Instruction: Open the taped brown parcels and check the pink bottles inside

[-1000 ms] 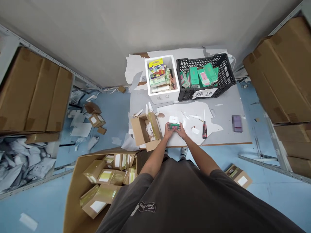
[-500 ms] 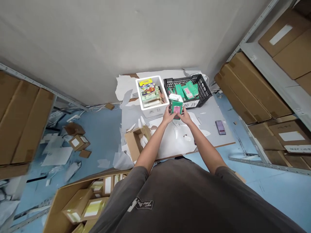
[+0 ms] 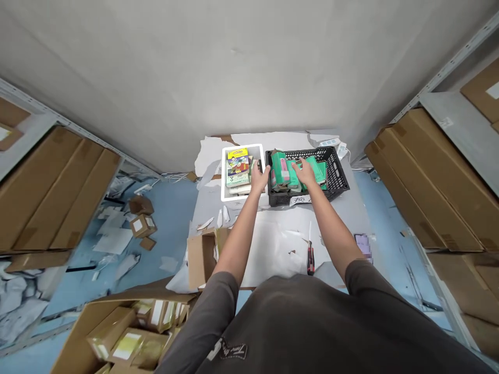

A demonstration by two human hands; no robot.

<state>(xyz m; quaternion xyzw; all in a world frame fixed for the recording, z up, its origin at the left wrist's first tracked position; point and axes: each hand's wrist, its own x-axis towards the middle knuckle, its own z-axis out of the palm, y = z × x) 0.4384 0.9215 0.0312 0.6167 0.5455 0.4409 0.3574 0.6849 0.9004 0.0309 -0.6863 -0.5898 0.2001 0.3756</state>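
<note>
My left hand [image 3: 259,179] is over the right rim of the white bin [image 3: 225,193], thumb and fingers apart, with no held object visible. A yellow-and-blue picture box [image 3: 237,161] and several pale boxes lie in that bin. In the black plastic crate [image 3: 338,174], my right hand [image 3: 306,172] is open above several green boxes [image 3: 315,170]; whether its fingertips touch them I cannot tell. A green-and-pink box [image 3: 279,169] leans at the crate's left end, between my hands.
A red-and-black screwdriver-like tool [image 3: 311,259] lies on the table's white paper [image 3: 268,244]. An open cardboard box [image 3: 200,259] stands at the table's left. A blurred purple phone-like item [image 3: 363,245] is at the right. Below left, a large carton [image 3: 72,337] holds parcels. Shelves with cartons [image 3: 413,171] flank the table.
The green-and-pink box both hands held in front of the crate is now out of them, at the crate's left end. My hands have moved apart and forward. The camera view has shifted.
</note>
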